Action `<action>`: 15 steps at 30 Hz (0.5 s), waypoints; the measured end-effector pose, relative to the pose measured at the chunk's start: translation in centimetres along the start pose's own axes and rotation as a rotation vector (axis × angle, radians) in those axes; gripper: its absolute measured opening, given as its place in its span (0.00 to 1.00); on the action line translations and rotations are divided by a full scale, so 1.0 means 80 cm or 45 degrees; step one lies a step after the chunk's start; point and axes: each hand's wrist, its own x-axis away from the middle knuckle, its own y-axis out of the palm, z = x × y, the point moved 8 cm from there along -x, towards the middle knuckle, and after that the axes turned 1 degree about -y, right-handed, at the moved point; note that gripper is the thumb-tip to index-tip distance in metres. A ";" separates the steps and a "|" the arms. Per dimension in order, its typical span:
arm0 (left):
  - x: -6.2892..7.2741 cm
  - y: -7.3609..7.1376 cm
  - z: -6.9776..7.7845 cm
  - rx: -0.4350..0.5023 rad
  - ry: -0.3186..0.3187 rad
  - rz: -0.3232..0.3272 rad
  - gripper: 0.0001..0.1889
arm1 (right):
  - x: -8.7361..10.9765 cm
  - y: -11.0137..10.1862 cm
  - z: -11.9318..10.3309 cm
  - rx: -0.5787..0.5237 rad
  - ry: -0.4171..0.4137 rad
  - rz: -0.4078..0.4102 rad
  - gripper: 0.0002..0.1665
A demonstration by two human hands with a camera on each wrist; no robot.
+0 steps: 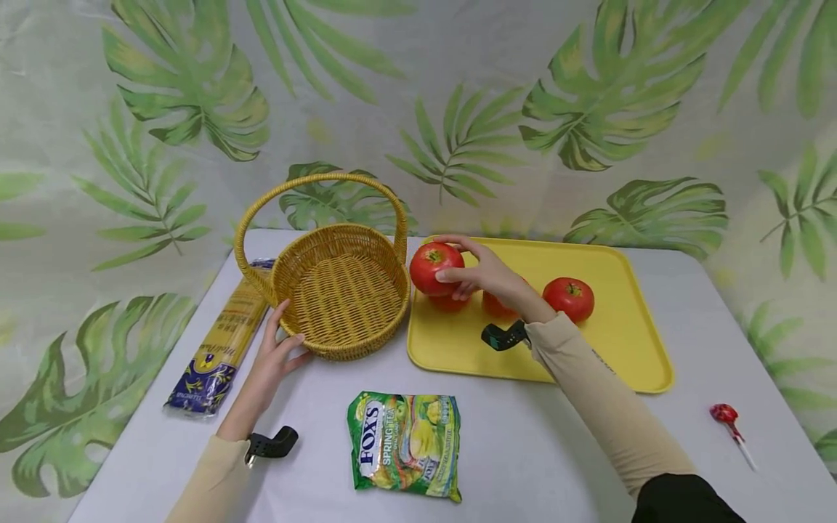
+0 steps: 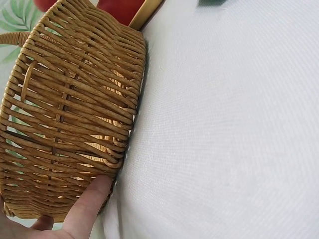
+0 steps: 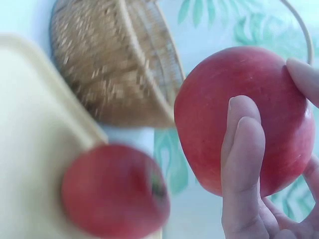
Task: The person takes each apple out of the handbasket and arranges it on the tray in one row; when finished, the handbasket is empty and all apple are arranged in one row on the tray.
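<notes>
In the head view my right hand (image 1: 480,272) holds a red apple (image 1: 431,261) with its fingers and thumb, above the left edge of the yellow tray (image 1: 615,349). The right wrist view shows that held apple (image 3: 209,119) close up, clear of the tray. Below it is another apple (image 1: 449,303), partly covered. My left hand (image 1: 277,356) rests its spread fingers on the outer wall of the wicker basket (image 1: 353,290), at its front left. One extended finger (image 2: 89,204) touches the weave low down in the left wrist view. The basket holds nothing.
Two more apples, one partly hidden by my right arm and one at the right (image 1: 569,298), lie on the tray. A spaghetti pack (image 1: 222,341) lies left of the basket. A green candy bag (image 1: 405,444) is at the front, and a lollipop (image 1: 726,415) lies far right.
</notes>
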 end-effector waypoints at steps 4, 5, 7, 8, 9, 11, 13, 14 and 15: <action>0.001 0.002 0.002 -0.002 -0.003 -0.001 0.36 | 0.022 -0.035 0.014 0.001 0.050 0.062 0.38; 0.002 0.002 0.002 -0.001 -0.003 -0.001 0.37 | 0.028 -0.043 0.017 0.009 0.055 0.079 0.39; 0.002 0.003 0.003 -0.001 -0.008 0.000 0.37 | 0.039 -0.060 0.023 0.025 0.063 0.118 0.38; 0.002 0.003 0.003 0.000 -0.009 -0.001 0.37 | 0.044 -0.068 0.026 0.032 0.064 0.136 0.38; 0.002 0.003 0.003 0.002 -0.012 0.001 0.37 | 0.049 -0.077 0.028 0.040 0.065 0.155 0.38; 0.003 0.002 0.003 0.004 -0.011 0.003 0.37 | 0.060 -0.092 0.033 0.049 0.057 0.187 0.38; 0.003 0.002 0.003 0.005 -0.014 0.003 0.37 | 0.070 -0.106 0.040 0.042 0.067 0.215 0.38; 0.003 0.002 0.003 0.006 -0.015 0.003 0.37 | 0.076 -0.113 0.042 0.047 0.068 0.228 0.39; 0.004 0.002 0.003 0.002 -0.014 0.003 0.37 | 0.082 -0.120 0.045 0.046 0.073 0.245 0.38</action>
